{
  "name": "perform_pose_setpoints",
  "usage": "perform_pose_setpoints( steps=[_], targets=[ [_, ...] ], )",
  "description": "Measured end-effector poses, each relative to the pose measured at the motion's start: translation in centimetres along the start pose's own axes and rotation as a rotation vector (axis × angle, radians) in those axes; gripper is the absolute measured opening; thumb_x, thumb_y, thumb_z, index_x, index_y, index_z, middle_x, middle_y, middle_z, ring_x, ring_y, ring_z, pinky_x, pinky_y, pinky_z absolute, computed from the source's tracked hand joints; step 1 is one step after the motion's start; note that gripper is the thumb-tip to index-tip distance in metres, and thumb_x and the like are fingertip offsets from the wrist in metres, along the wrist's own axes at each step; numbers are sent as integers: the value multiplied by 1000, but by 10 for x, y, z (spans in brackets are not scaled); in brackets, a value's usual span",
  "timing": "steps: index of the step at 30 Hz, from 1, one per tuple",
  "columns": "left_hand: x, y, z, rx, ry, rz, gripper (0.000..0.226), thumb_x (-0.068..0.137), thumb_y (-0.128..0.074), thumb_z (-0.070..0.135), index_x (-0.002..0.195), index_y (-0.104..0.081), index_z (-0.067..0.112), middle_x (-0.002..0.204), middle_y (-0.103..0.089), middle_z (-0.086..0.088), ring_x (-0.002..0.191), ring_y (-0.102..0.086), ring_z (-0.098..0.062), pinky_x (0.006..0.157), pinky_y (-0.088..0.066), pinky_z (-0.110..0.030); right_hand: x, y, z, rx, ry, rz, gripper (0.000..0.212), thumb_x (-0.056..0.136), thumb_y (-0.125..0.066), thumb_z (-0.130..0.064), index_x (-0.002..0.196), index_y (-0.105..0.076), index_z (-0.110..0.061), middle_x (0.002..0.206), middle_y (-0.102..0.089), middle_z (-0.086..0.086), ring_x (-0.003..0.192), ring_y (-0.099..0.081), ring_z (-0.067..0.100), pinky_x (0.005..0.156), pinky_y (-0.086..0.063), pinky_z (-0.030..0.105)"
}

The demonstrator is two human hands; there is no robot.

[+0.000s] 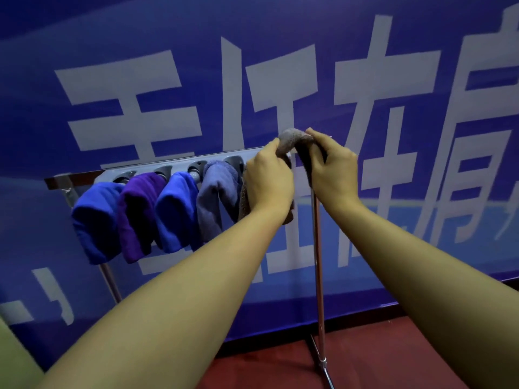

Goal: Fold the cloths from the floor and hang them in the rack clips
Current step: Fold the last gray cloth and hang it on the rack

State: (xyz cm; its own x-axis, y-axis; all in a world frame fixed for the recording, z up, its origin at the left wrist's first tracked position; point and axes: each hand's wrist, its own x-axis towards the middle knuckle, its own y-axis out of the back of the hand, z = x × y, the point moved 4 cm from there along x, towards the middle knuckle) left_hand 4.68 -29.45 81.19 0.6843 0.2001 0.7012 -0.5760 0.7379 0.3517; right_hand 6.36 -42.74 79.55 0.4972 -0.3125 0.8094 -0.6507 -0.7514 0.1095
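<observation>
Hanging the last cloth — head view.
Left hand (268,179) and right hand (331,167) both pinch the folded grey-brown terry cloth (292,138) over the grey plastic clip rack (168,167)'s right end; next, probably, pressing its fold into the hidden clip beside four hung cloths.

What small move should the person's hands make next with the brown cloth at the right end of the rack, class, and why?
Probably press the folded brown cloth down into the last clip. Both the left hand and right hand pinch its fold just above the clip rack, where four cloths already hang: blue, purple, blue and grey-blue. The end clip itself is hidden by the hands.
</observation>
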Motion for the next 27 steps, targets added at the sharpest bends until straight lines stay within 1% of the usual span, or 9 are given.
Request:
perform_pose_setpoints(
  steps=[3, 8, 12, 14, 16, 19, 22, 24, 27],
  targets=[
    [-1, 0, -10, 63, -56, 64, 43, 100, -42, 3, 135, -59, 22, 116, -72, -8, 105, -68, -28, 85, -56, -40, -1, -12, 11, -13, 11, -48, 32, 103, -50, -24, 132, -63, -21, 108, -75, 3, 93, -70, 15, 82, -59, 36],
    [-1, -15, -25, 144, -72, 11, 33, 91, -42, -7, 106, -48, 21, 91, -66, -6, 82, -65, -31, 68, -57, -47, -6, -23, 27, -54, 3, -107, 32, 103, -49, -23, 133, -62, -23, 111, -74, 3, 97, -70, 16, 84, -60, 36],
    [1, -28, -30, 192, 5, -92, 40, 90, -48, -7, 118, -47, 21, 96, -56, -2, 86, -58, -27, 73, -50, -41, -11, -22, 41, -101, -37, -156, 33, 104, -49, -22, 134, -61, -20, 113, -73, 7, 99, -69, 21, 85, -61, 39],
    [0, -34, -31, 173, 32, -163, 48, 90, -50, -6, 129, -45, 21, 99, -58, -5, 88, -58, -28, 77, -52, -42, -14, -21, 46, -106, -61, -173, 33, 104, -48, -20, 135, -60, -21, 117, -72, 6, 105, -68, 21, 88, -59, 33],
    [0, -43, -38, 156, 89, -262, 62, 90, -50, -6, 141, -44, 27, 116, -66, -12, 104, -64, -35, 88, -55, -47, -18, -23, 49, -74, -84, -210, 36, 103, -47, -17, 136, -58, -26, 121, -70, 4, 108, -65, 17, 87, -57, 26],
    [-2, -51, -49, 152, 150, -346, 74, 88, -47, -6, 151, -41, 34, 133, -64, -12, 120, -61, -36, 99, -52, -48, -22, -32, 52, -20, -116, -295, 40, 102, -45, -13, 136, -58, -30, 118, -71, -2, 100, -63, 7, 80, -52, 15],
    [0, -53, -55, 130, 147, -345, 76, 86, -47, -5, 151, -43, 34, 132, -66, -11, 119, -61, -35, 99, -53, -48, -23, -37, 50, 60, -153, -314, 39, 100, -48, -10, 136, -57, -24, 121, -68, -3, 102, -59, 2, 82, -48, 6],
    [3, -54, -58, 104, 146, -335, 74, 85, -46, -5, 148, -46, 34, 128, -68, -9, 114, -64, -33, 95, -55, -46, -20, -37, 49, 58, -149, -304, 43, 97, -51, -5, 136, -57, -22, 124, -67, -2, 102, -56, 1, 72, -43, -2],
    [4, -55, -59, 70, 140, -326, 74, 86, -43, -5, 148, -46, 35, 127, -69, -8, 113, -65, -31, 94, -56, -45, -14, -39, 52, -14, -150, -309, 49, 93, -52, 0, 135, -58, -24, 125, -67, 1, 108, -59, 9, 77, -42, 3]
  ],
)
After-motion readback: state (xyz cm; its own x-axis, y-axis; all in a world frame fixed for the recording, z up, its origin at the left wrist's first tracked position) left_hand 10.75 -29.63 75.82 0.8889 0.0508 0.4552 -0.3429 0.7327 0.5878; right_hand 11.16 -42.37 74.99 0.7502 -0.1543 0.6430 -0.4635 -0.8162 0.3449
